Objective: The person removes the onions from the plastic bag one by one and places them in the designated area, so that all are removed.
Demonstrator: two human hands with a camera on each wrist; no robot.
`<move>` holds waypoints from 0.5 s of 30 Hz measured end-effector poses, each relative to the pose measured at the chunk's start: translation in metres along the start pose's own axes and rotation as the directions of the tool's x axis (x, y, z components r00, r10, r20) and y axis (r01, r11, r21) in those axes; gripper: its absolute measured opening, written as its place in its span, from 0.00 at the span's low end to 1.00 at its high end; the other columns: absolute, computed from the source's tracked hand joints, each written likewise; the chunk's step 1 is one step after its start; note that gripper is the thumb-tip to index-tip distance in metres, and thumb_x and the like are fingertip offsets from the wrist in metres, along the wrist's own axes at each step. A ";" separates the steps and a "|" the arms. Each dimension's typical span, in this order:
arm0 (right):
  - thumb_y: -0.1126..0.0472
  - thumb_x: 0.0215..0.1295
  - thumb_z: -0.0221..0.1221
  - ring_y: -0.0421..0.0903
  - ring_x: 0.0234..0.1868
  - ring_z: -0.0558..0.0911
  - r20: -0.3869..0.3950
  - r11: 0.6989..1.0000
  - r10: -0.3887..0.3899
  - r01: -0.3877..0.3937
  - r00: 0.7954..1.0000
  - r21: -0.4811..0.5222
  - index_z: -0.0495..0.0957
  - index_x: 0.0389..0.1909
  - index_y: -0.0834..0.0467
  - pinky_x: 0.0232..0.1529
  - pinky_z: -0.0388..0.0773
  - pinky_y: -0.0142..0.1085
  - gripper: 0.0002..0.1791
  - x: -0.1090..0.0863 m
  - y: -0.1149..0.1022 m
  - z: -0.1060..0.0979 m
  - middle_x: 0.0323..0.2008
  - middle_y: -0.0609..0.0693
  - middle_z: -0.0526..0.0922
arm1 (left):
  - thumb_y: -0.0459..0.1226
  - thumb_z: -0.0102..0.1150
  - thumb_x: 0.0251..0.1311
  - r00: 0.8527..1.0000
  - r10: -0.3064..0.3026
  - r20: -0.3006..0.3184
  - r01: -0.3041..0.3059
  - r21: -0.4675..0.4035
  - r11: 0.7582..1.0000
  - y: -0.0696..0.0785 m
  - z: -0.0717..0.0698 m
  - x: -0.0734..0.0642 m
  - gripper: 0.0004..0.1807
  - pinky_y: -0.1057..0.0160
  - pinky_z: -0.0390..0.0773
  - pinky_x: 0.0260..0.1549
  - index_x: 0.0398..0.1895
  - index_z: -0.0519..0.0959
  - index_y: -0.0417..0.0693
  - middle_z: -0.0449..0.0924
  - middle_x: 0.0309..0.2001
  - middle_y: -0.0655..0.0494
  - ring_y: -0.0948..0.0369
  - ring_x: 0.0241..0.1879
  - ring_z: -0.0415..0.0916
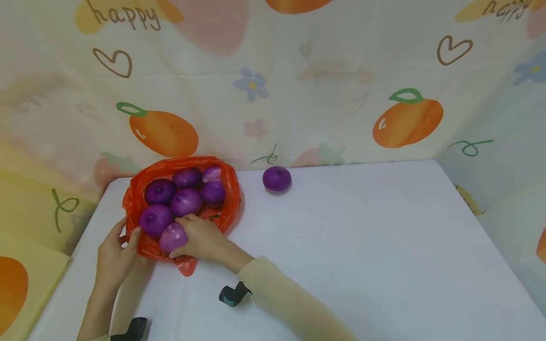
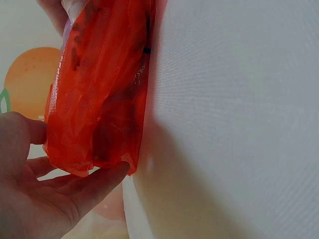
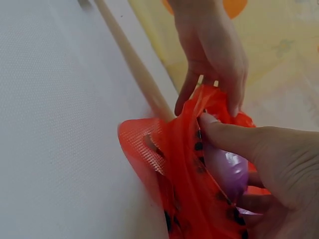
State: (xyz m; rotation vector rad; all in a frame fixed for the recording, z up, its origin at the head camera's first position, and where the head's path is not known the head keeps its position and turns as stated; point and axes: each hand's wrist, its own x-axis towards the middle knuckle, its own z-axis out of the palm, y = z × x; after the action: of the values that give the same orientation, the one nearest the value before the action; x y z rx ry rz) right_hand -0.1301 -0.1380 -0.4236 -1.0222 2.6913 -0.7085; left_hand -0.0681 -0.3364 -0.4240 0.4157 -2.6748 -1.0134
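Note:
Several purple onions [image 1: 186,201] lie in a red plastic bag [image 1: 232,199], whose mouth is spread wide on the left of the table. My right hand [image 1: 204,239] reaches in at the near side and grips a paler onion [image 1: 173,237], thumb on one side and fingers on the other. The right wrist view shows this onion [image 3: 227,172] partly behind the bag's rim. On the bag's left side is my left hand [image 1: 115,258], holding the bag's edge. In the left wrist view its thumb and fingers [image 2: 94,191] lie against the red plastic; the bag's contents are hidden there.
A single dark purple onion [image 1: 277,179] sits on the white table [image 1: 362,246] near the back edge, right of the bag. Behind the table hangs a cloth [image 1: 315,104] printed with oranges and hearts. Dark straps with devices [image 1: 232,294] are on both wrists.

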 end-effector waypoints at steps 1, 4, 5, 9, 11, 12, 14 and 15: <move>0.35 0.49 0.70 0.37 0.55 0.76 -0.003 1.000 0.004 -0.004 1.000 -0.001 0.71 0.66 0.54 0.56 0.74 0.31 0.46 0.000 0.000 0.000 0.60 0.45 0.75 | 0.40 0.49 0.71 1.000 0.001 0.002 -0.001 0.001 1.000 0.000 0.000 0.000 0.28 0.88 0.59 0.27 0.70 0.63 0.35 0.68 0.63 0.28 0.32 0.51 0.75; 0.36 0.49 0.70 0.36 0.56 0.75 -0.014 1.000 -0.002 0.002 1.000 -0.004 0.71 0.67 0.53 0.56 0.74 0.31 0.46 0.000 -0.001 -0.001 0.60 0.45 0.75 | 0.40 0.49 0.71 1.000 0.001 0.006 -0.001 0.001 1.000 0.001 0.000 0.000 0.29 0.88 0.59 0.27 0.70 0.63 0.34 0.68 0.63 0.28 0.32 0.51 0.74; 0.36 0.49 0.70 0.36 0.56 0.75 -0.018 1.000 -0.007 0.007 1.000 -0.005 0.70 0.67 0.53 0.56 0.74 0.31 0.46 -0.001 0.000 -0.001 0.60 0.45 0.75 | 0.40 0.49 0.71 1.000 -0.002 0.007 0.002 0.001 1.000 0.001 0.000 -0.001 0.29 0.88 0.59 0.27 0.70 0.63 0.34 0.68 0.63 0.27 0.32 0.51 0.74; 0.36 0.50 0.70 0.37 0.57 0.75 -0.030 0.999 -0.034 0.034 0.999 -0.017 0.70 0.68 0.53 0.58 0.72 0.29 0.46 -0.002 0.001 -0.003 0.61 0.45 0.75 | 0.40 0.49 0.71 1.000 -0.006 0.000 0.006 0.001 1.000 0.001 0.001 -0.001 0.29 0.88 0.59 0.28 0.70 0.63 0.35 0.68 0.63 0.28 0.33 0.51 0.75; 0.37 0.51 0.70 0.37 0.59 0.74 -0.036 0.998 -0.051 0.050 0.998 -0.026 0.69 0.68 0.54 0.59 0.70 0.29 0.45 -0.003 0.002 -0.004 0.62 0.45 0.74 | 0.40 0.49 0.71 1.000 -0.004 -0.003 0.004 -0.002 1.000 0.001 0.001 -0.001 0.29 0.88 0.59 0.28 0.70 0.63 0.36 0.68 0.63 0.29 0.33 0.51 0.75; 0.38 0.52 0.69 0.37 0.60 0.73 -0.039 0.998 -0.059 0.058 0.998 -0.030 0.69 0.68 0.53 0.60 0.70 0.29 0.45 -0.004 0.003 -0.005 0.63 0.45 0.73 | 0.41 0.50 0.71 1.000 -0.004 -0.006 0.004 0.000 1.000 0.001 0.001 -0.001 0.28 0.87 0.60 0.28 0.70 0.64 0.36 0.69 0.63 0.29 0.34 0.51 0.75; 0.39 0.53 0.69 0.38 0.62 0.72 -0.047 0.997 -0.076 0.075 0.996 -0.030 0.68 0.69 0.53 0.61 0.68 0.29 0.44 -0.006 0.003 -0.008 0.64 0.46 0.72 | 0.41 0.50 0.71 1.000 -0.001 -0.007 0.001 0.003 1.000 0.000 0.000 -0.001 0.28 0.87 0.59 0.29 0.70 0.64 0.36 0.69 0.63 0.29 0.34 0.51 0.75; 0.40 0.54 0.69 0.38 0.63 0.71 -0.053 0.996 -0.084 0.082 0.995 -0.026 0.68 0.69 0.53 0.62 0.68 0.29 0.44 -0.008 0.004 -0.010 0.65 0.46 0.71 | 0.41 0.50 0.71 1.000 -0.001 -0.006 0.001 0.007 1.000 0.000 0.000 -0.001 0.28 0.87 0.59 0.29 0.70 0.64 0.36 0.69 0.63 0.29 0.34 0.51 0.75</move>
State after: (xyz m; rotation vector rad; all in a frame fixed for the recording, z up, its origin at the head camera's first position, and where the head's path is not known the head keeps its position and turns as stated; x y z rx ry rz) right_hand -0.1298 -0.1267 -0.4171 -1.1430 2.7228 -0.7302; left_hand -0.0667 -0.3362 -0.4241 0.4204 -2.6737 -1.0016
